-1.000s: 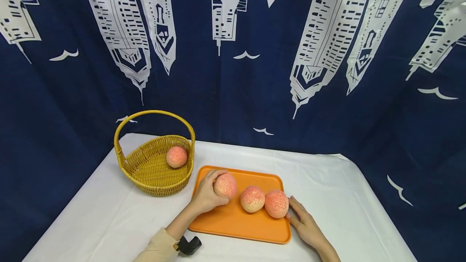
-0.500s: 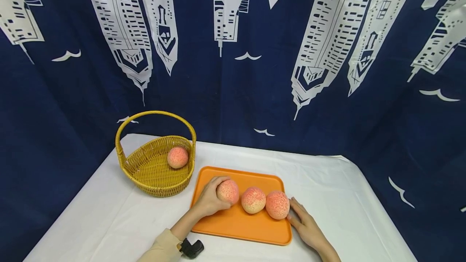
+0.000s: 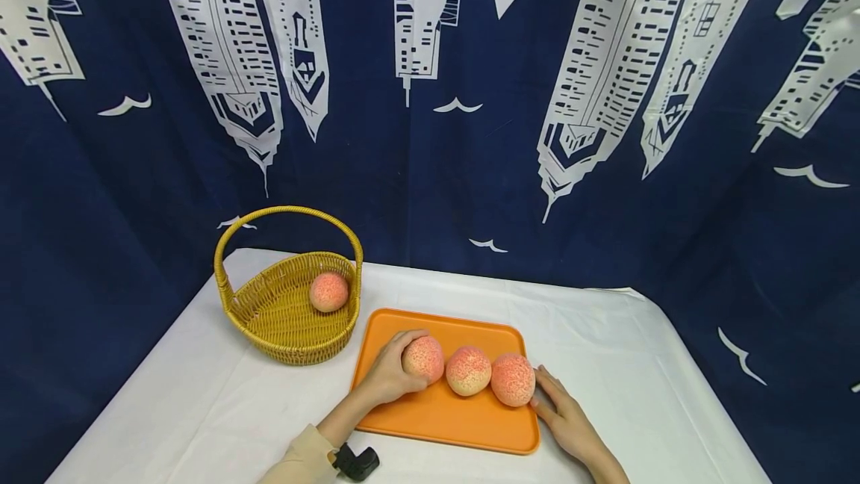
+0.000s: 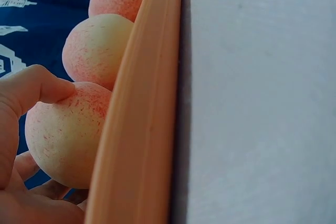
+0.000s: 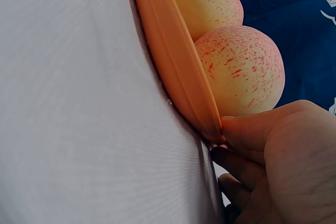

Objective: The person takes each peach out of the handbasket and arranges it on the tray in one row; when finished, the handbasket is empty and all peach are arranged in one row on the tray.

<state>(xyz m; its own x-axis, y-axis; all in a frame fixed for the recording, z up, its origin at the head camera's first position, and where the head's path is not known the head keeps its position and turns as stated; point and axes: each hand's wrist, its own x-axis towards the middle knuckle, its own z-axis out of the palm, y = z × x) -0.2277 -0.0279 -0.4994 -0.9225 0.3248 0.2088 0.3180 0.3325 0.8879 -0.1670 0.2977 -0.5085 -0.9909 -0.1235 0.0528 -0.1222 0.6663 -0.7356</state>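
Note:
In the head view, several peaches lie about. My left hand (image 3: pixel 393 370) curls round the left peach (image 3: pixel 423 360), low over the orange tray (image 3: pixel 470 428); the left wrist view has the thumb on top of this peach (image 4: pixel 68 135) and fingers behind it. Beside it in a row sit a middle peach (image 3: pixel 468 371) and a right peach (image 3: pixel 513 380). My right hand (image 3: pixel 567 417) is at the tray's right edge, and in the right wrist view its thumb and fingers pinch the tray's rim (image 5: pixel 181 61) close to the right peach (image 5: pixel 242 72).
A yellow wicker basket (image 3: pixel 295 353) with a tall arched handle stands left of the tray, holding one peach (image 3: pixel 328 292). A white cloth (image 3: pixel 168 409) covers the table. Behind hangs a dark blue curtain (image 3: pixel 457 170) with white building prints.
My left hand has brought its peach down and to the right, closer to the middle peach. The right hand stays at the tray's right edge.

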